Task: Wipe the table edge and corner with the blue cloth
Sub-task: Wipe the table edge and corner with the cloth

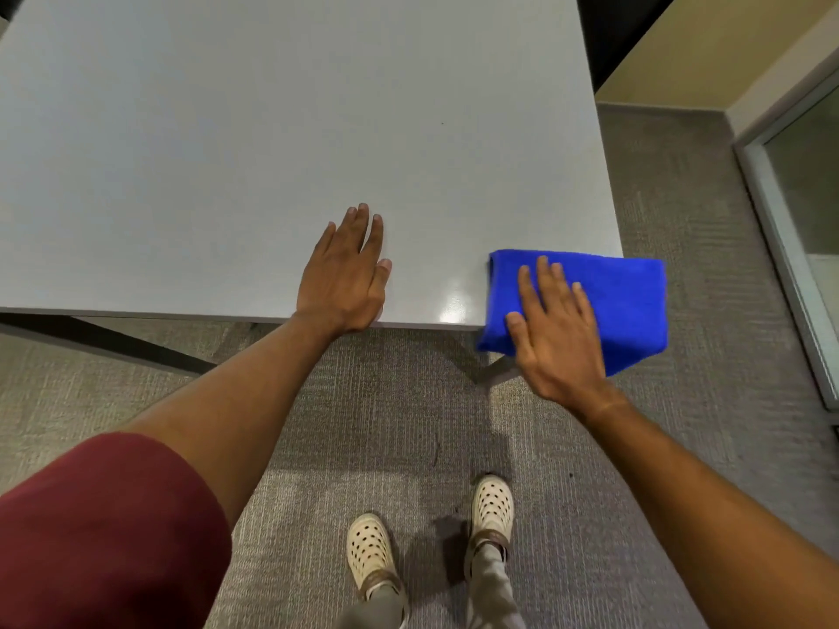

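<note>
A folded blue cloth [622, 301] covers the near right corner of the grey table [272, 152] and hangs past both the front and the right edge. My right hand [556, 333] lies flat on the cloth with fingers spread, pressing it onto the corner. My left hand [347, 274] rests palm down on the bare tabletop by the front edge, to the left of the cloth, holding nothing. A small wet sheen [454, 304] shows on the table between the two hands.
Grey carpet [408, 424] spreads below the table, where my two feet in cream perforated clogs [492, 506] stand. A dark table leg [136, 342] runs under the front edge at left. A glass panel with a metal frame [790, 247] stands at the right.
</note>
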`<state>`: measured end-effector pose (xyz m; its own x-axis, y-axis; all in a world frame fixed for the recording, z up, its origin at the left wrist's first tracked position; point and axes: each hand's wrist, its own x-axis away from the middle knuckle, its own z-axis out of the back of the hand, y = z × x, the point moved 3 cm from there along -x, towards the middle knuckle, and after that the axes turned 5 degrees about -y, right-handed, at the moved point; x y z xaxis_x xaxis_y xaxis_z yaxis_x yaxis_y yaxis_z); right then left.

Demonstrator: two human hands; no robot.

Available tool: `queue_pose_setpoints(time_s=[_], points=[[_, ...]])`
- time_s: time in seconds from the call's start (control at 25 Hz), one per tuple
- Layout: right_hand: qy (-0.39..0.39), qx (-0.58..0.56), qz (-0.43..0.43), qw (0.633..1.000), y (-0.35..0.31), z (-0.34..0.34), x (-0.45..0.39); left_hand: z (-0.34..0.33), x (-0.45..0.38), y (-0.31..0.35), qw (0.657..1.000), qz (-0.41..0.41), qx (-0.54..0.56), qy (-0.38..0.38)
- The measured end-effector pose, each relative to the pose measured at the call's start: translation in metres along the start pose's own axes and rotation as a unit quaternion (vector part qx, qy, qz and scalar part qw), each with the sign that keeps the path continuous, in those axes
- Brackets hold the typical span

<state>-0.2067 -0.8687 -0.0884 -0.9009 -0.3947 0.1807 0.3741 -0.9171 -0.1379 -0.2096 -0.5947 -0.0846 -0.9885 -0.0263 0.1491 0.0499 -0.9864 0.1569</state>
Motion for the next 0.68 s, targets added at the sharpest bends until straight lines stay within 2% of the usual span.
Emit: queue_pose_setpoints(time_s=[0.08,0.16,0.36,0.48,0.68], points=[[0.023,-0.005,-0.079,0.997,0.002,0.004,-0.024,0.0,-0.001,0.001,1.0,0.002,0.0,0.002],[0.034,-0.008,-0.102,0.994,-0.017,0.007,-0.048,-0.001,-0.002,0.001,1.0,0.006,0.0,0.008],[0.003,-0.003,0.009,1.0,-0.083,0.002,-0.056,0.0,-0.002,0.003,1.0,0.007,0.005,0.018],[-0.006,-0.015,0.067,0.998,-0.08,0.004,-0.044,0.001,-0.002,0.004,1.0,0.003,0.004,0.019],[0.028,0.013,-0.065,0.997,-0.012,0.008,-0.039,0.0,-0.002,0.003,1.0,0.008,0.0,0.015]])
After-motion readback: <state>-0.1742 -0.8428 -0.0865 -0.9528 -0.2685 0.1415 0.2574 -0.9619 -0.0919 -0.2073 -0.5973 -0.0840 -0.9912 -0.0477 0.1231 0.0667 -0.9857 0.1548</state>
